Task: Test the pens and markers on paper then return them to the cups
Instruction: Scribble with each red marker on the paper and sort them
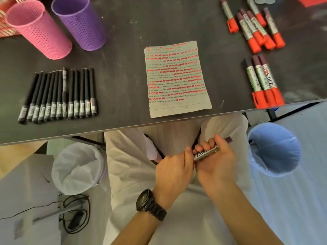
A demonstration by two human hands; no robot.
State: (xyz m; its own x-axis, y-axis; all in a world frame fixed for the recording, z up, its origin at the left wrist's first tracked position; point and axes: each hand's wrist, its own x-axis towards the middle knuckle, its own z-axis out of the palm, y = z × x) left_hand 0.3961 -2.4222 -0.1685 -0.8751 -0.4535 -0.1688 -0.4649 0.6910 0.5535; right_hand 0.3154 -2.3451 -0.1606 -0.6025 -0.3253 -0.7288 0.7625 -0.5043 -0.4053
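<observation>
Below the table edge, over my lap, both hands grip one marker (206,153). My right hand (216,162) wraps its labelled barrel, whose dark end sticks out past my fingers. My left hand (174,171) is closed around the other end, and the cap is hidden inside it. On the dark table (123,71) lies a sheet of paper (177,78) covered with red and black test strokes. A pink cup (38,29) and a purple cup (79,23) stand at the far left. Several black pens (60,96) lie in a row at the left.
Three red-capped markers (263,82) lie at the right near the table edge, with several more (254,27) at the far right. A white-lined bin (77,168) stands on the floor to my left and a blue-lined bin (274,149) to my right. Cables (74,214) lie on the floor.
</observation>
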